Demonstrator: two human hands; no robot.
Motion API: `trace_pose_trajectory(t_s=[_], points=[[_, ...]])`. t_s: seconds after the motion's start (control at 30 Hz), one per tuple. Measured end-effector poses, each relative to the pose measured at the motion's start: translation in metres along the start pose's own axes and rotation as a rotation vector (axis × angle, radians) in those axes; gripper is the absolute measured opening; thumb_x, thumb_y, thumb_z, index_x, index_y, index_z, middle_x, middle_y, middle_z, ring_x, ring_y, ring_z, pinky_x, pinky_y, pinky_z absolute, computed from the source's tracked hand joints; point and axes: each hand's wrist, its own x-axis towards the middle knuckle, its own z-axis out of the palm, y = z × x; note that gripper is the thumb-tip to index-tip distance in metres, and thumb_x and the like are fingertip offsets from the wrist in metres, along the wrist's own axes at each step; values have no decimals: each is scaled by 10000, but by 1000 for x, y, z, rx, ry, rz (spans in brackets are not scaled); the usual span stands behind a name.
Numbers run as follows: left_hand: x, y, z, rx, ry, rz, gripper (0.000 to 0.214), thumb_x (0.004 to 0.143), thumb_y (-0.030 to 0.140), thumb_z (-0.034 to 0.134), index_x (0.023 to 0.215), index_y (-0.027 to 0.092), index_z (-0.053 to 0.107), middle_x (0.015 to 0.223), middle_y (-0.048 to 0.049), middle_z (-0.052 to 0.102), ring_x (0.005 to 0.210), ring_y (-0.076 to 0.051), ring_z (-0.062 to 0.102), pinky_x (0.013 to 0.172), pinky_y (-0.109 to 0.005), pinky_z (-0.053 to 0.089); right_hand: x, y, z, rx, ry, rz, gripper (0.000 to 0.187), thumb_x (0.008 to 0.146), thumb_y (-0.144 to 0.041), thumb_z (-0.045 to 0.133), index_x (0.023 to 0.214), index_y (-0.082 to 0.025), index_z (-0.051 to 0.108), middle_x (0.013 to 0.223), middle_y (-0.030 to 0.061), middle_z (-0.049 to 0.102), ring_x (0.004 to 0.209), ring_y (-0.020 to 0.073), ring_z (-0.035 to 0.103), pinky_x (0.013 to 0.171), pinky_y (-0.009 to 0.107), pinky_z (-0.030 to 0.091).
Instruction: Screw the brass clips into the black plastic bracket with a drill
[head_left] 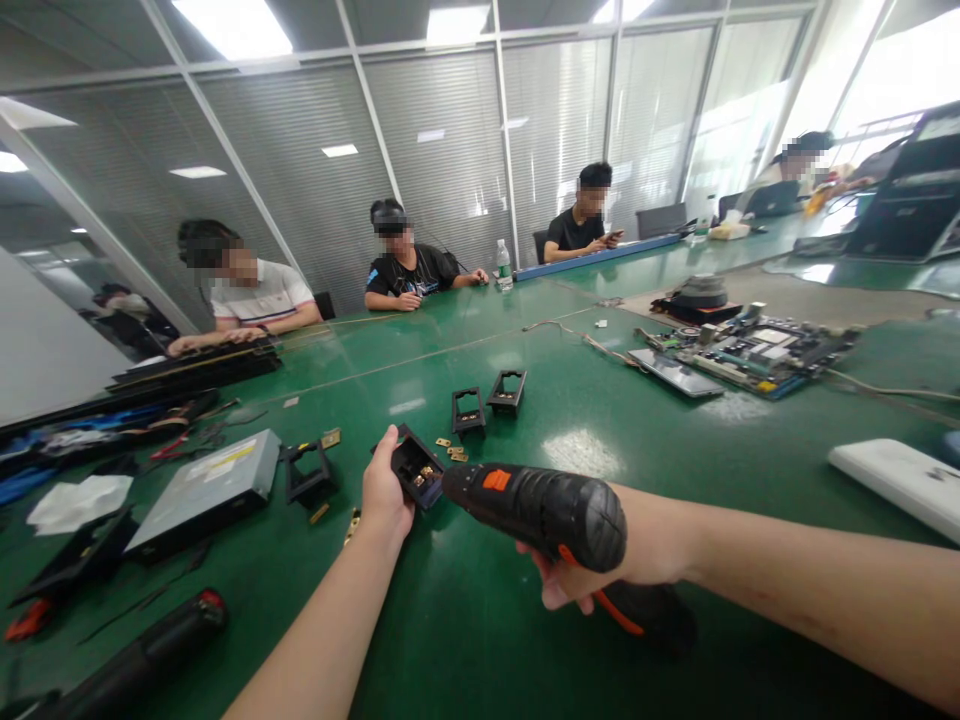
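Brass plates (456,453) near drill (540,505) and black frame (410,456), silver drive (210,485), circuit board (784,345)

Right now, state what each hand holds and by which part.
Left hand: black frame, by its left side. Right hand: power drill, by its handle.

The front tip of the black cordless drill with orange trim (540,505) blends into the hollow black plastic frame (429,493), so whether they touch cannot be told. The drill's body covers part of the right hand (571,582), which itself hides the grip. Most of the left hand's (386,492) fingers are behind the frame. Brass-coloured metal pieces (424,477) inside it are too small to make out. At right, a white rounded slab (900,487) is cut off; at near left, so is a black cylindrical handle with a red end (154,640).
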Motion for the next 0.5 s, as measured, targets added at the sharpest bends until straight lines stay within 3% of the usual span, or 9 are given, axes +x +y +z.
trace_pose_trajectory(t_s=[0.2,0.5], points=[[-2,1,0,-4,4,-9,302,857,454,742,898,170,647,695,-57,697,557,-228,691,559,-349,597,2,3,-1,26,-20,-22,437,663,-174,916,980,-121,619,757,-21,685,562,100,670,519,194,556],[-6,0,2,-7,2,10,282,865,429,736,923,163,662,723,-74,714,560,-237,697,572,-365,600,1,5,2,-19,-21,6,435,599,-150,932,923,-122,644,775,-5,696,586,112,673,543,213,569]])
